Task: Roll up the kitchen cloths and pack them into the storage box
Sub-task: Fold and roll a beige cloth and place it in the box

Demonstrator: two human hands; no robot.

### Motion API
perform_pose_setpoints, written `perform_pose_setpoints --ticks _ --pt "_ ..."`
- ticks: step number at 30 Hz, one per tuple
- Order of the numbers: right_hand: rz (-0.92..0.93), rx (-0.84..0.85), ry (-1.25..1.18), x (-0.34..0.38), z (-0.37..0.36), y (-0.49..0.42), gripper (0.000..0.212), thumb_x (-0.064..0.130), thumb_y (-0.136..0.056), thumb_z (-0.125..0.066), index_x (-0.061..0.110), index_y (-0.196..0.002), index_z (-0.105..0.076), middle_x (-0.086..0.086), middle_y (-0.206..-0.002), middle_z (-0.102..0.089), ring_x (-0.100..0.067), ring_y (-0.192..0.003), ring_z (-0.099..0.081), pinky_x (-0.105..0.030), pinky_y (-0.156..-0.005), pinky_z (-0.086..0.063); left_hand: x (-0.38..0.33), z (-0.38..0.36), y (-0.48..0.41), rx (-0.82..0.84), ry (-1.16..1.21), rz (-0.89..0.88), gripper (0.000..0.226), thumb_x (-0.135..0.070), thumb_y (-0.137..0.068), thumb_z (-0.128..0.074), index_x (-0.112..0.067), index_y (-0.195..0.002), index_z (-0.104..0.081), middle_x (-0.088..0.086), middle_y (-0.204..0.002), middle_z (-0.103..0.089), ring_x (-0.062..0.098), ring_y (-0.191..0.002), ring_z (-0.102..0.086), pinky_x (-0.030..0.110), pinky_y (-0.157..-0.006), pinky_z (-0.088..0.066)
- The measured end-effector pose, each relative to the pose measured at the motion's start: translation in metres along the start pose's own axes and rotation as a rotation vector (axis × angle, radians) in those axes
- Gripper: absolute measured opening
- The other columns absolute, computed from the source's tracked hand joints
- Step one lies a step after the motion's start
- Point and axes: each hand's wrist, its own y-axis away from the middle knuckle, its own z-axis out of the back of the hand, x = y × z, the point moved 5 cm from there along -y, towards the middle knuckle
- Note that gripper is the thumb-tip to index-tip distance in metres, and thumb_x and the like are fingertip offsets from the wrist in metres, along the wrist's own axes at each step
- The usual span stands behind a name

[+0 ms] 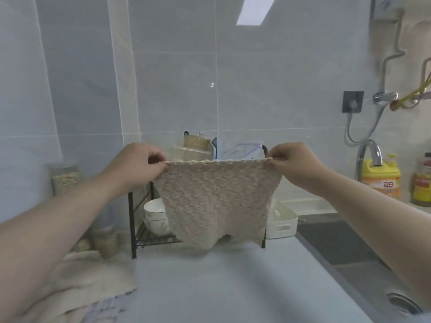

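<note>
Status: early stage, as judged. No rolled cloth is visible.

- A pile of cloths [81,280] lies unrolled at the counter's left edge and is yet to be handled.
- The left hand [137,166] pinches one top corner of a beige cloth [217,201] between thumb and curled fingers.
- The cloth hangs flat and fully spread, above the counter [210,287], with its lower edge clear of the surface.
- The right hand [296,164] pinches the other top corner the same way.
- The white box [283,223] stands behind the cloth's right edge, beside the sink. Its contents cannot be determined.

Remaining: lay flat, roll, pack, repeat.

Surroundings: jars [65,178] on the left, a black rack [133,224] holding bowls [155,215], a pale grey counter, a dark sink [345,243], a tap [370,152] and a yellow bottle [380,180]. The walls are grey tile.
</note>
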Motion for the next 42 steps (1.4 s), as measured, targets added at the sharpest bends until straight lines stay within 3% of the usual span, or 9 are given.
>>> perform_pose_setpoints --ticks 11,16,18,20,22,27,33,37,42 --pt "-0.141 0.743 0.173 -0.062 -0.059 0.176 0.007 0.025 -0.074 -0.074 0.029 -0.070 -0.071 0.004 -0.087 -0.075 -0.009 -0.081 -0.069 -0.027 -0.079 -0.056 0.013 -0.100 0.198 0.780 -0.049 -0.016 0.006 -0.045 -0.069 -0.050 -0.044 -0.069 -0.056 -0.018 -0.093 -0.067 -0.006 -0.088 -0.059 0.017 -0.080 -0.048" --pt "-0.127 1.068 0.297 -0.059 -0.073 0.224 0.010 0.037 -0.072 -0.072 0.046 -0.075 -0.067 0.018 -0.081 -0.068 0.001 -0.072 -0.061 -0.017 -0.071 -0.050 0.013 -0.119 0.242 0.834 -0.042 0.030 0.026 -0.059 -0.071 -0.051 -0.036 -0.080 -0.061 -0.018 -0.086 -0.062 -0.002 -0.082 -0.059 0.018 -0.079 -0.048" --pt "-0.122 1.063 0.235 -0.051 -0.073 0.217 0.005 0.042 -0.077 -0.068 0.043 -0.082 -0.070 0.021 -0.086 -0.069 0.004 -0.078 -0.061 -0.022 -0.081 -0.051 0.014 -0.120 0.229 0.820 0.042 0.086 0.035 -0.064 -0.071 -0.050 -0.034 -0.084 -0.064 -0.019 -0.093 -0.061 -0.002 -0.087 -0.058 0.022 -0.084 -0.047" --pt "-0.076 0.971 0.287 -0.052 -0.080 0.203 0.038 0.049 -0.082 -0.062 0.037 -0.118 -0.064 0.017 -0.125 -0.061 0.000 -0.113 -0.056 -0.028 -0.103 -0.042 0.018 -0.125 0.216 0.818 -0.008 0.077 0.041 -0.056 -0.078 -0.057 -0.042 -0.116 -0.061 -0.029 -0.125 -0.051 -0.004 -0.113 -0.052 0.016 -0.098 -0.039" --pt "-0.046 0.937 0.406 -0.058 -0.095 0.197 0.065 0.051 -0.085 -0.059 0.031 -0.144 -0.040 0.015 -0.149 -0.037 -0.008 -0.137 -0.035 -0.028 -0.114 -0.026 0.024 -0.136 0.212 0.872 -0.100 0.052 0.076 -0.055 -0.076 -0.065 -0.041 -0.144 -0.033 -0.027 -0.146 -0.026 0.000 -0.135 -0.033 0.013 -0.105 -0.025" --pt "-0.128 0.985 0.443 -0.089 -0.124 0.199 0.056 0.050 -0.082 -0.064 0.021 -0.127 -0.046 0.004 -0.124 -0.058 -0.022 -0.114 -0.054 -0.035 -0.097 -0.044 0.046 -0.159 0.206 1.072 -0.159 0.101 0.125 -0.081 -0.045 -0.068 -0.035 -0.151 -0.021 -0.020 -0.157 -0.017 0.001 -0.142 -0.021 0.015 -0.110 -0.016" --pt "-0.161 0.889 0.343 -0.109 -0.133 0.166 0.053 0.049 -0.083 -0.064 0.028 -0.130 -0.053 0.008 -0.121 -0.062 -0.012 -0.109 -0.059 -0.025 -0.095 -0.045 0.055 -0.173 0.170 0.976 -0.128 0.117 0.056 -0.066 -0.073 -0.053 -0.026 -0.110 -0.064 -0.009 -0.112 -0.061 0.008 -0.101 -0.059 0.029 -0.093 -0.048" --pt "-0.237 0.668 0.469 -0.142 -0.146 0.114 0.034 0.019 -0.095 -0.045 0.012 -0.125 -0.058 -0.011 -0.127 -0.061 -0.022 -0.097 -0.066 -0.033 -0.087 -0.053 0.089 -0.203 0.124 0.759 -0.189 0.167 0.025 -0.029 -0.098 -0.043 -0.016 -0.112 -0.060 -0.006 -0.107 -0.059 0.010 -0.088 -0.056 0.023 -0.077 -0.044" --pt "-0.181 0.752 0.694 -0.175 -0.182 0.084 0.036 0.009 -0.093 -0.047 0.014 -0.128 -0.055 -0.009 -0.131 -0.053 -0.028 -0.117 -0.054 -0.036 -0.095 -0.048 0.121 -0.240 0.101 0.781 -0.360 0.188 0.019 -0.016 -0.091 -0.050 -0.018 -0.073 -0.044 -0.001 -0.080 -0.049 0.020 -0.077 -0.048 0.027 -0.059 -0.032"
